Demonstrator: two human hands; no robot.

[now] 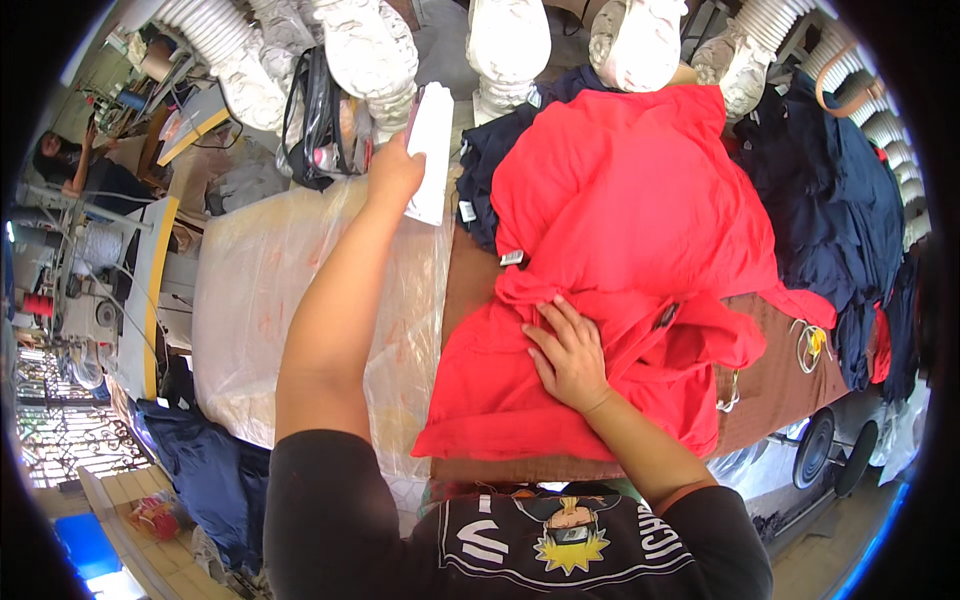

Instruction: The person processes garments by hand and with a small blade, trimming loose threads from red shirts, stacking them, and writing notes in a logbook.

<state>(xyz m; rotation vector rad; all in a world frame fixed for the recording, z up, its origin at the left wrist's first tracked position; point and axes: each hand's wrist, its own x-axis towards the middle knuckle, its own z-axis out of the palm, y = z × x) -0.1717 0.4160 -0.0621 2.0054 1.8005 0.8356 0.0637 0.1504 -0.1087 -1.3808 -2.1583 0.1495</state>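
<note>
Fingers point(393, 150) of the left hand point(396, 172) are closed around the lower left edge of a long white item point(433, 150), whose far end reaches beyond them; exactly what it is cannot be told. Right-hand fingers point(566, 322) lie slightly spread and extended, palm down, the right hand point(577, 368) resting on a crumpled red garment point(500, 400). That garment spreads to both sides of the right fingers and back toward the wearer, with a small dark label point(666, 316) to their right.

Just beyond the right fingers rises a larger heap of red cloth point(630, 190), a white tag point(512, 258) at its near left edge. Between the heap and the left fingers, dark navy cloth point(482, 175) shows from underneath. Just left of the left fingers stands a black bag with clear sides point(325, 125); nearer the wearer, clear plastic sheeting point(245, 300) covers a broad surface. Right of the right fingers, a white cord point(803, 350) with a yellow part rests on the brown tabletop point(775, 400). Farther right hangs a navy garment pile point(835, 200). White carved posts point(508, 45) line up beyond both hands, and another person point(85, 170) sits well apart, far left.
</note>
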